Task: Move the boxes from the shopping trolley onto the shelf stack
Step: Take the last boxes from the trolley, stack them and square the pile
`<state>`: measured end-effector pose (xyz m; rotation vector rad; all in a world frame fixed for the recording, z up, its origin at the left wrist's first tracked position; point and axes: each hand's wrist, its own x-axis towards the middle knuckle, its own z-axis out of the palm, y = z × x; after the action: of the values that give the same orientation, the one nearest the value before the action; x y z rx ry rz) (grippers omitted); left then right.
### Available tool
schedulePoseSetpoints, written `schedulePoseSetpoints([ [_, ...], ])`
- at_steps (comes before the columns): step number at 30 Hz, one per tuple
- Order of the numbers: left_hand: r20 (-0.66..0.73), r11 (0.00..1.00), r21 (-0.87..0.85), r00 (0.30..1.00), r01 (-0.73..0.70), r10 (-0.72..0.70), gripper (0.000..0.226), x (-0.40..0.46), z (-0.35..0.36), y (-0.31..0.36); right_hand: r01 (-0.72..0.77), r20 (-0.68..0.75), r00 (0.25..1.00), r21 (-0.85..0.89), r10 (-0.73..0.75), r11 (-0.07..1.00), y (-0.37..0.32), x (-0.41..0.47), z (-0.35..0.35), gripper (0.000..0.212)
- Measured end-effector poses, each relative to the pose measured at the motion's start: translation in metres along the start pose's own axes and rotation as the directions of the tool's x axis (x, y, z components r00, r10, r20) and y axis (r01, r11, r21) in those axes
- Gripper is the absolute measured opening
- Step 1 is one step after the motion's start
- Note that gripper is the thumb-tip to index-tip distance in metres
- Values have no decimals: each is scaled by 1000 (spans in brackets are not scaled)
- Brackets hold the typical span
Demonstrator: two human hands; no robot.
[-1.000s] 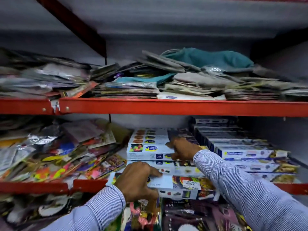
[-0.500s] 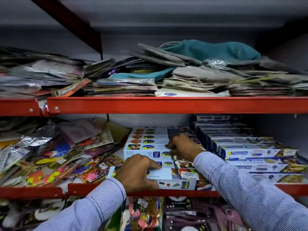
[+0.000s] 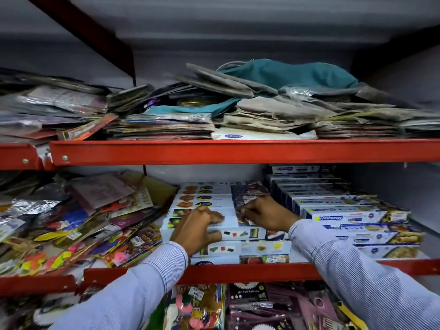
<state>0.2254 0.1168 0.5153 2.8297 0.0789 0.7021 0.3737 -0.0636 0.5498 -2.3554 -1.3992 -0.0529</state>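
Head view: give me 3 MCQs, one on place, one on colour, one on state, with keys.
1. Where do both hands rest?
A. On the top shelf
B. On the box stack on the middle shelf
C. On the packets at far left

2. What colour are the shelf beams?
A. Red
B. Green
C. Yellow

3. How do the boxes in the stack lie?
A. Upright on end
B. Flat, one on another
C. Hanging from hooks

Key:
1 B: the left hand and right hand lie on the box stack beneath the upper beam.
2 A: the beam fronts are red.
3 B: the boxes lie flat in layers, as does the Freshwrapp stack to the right.
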Motion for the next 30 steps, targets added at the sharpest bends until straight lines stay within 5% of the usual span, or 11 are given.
schedulePoseSetpoints([
  [2, -49, 996, 70, 997, -64, 67, 40, -1, 8, 1, 8, 11, 1000, -31, -8, 999, 1, -9, 8, 30],
  [12, -121, 991, 90, 987, -95, 106, 40, -9, 33, -11, 7, -224, 974, -141, -39, 990, 1, -28, 42, 49],
  [23, -65, 882, 460, 987, -100, 145, 55, -28, 40, -15, -131, -367, 930, -267, 25, 955, -2, -36, 67, 56],
  [30, -256, 884, 456, 937, -101, 239, 67, -32, -14, 22, -104, -560, 823, -316, -97, 943, -31, -50, 46, 53],
])
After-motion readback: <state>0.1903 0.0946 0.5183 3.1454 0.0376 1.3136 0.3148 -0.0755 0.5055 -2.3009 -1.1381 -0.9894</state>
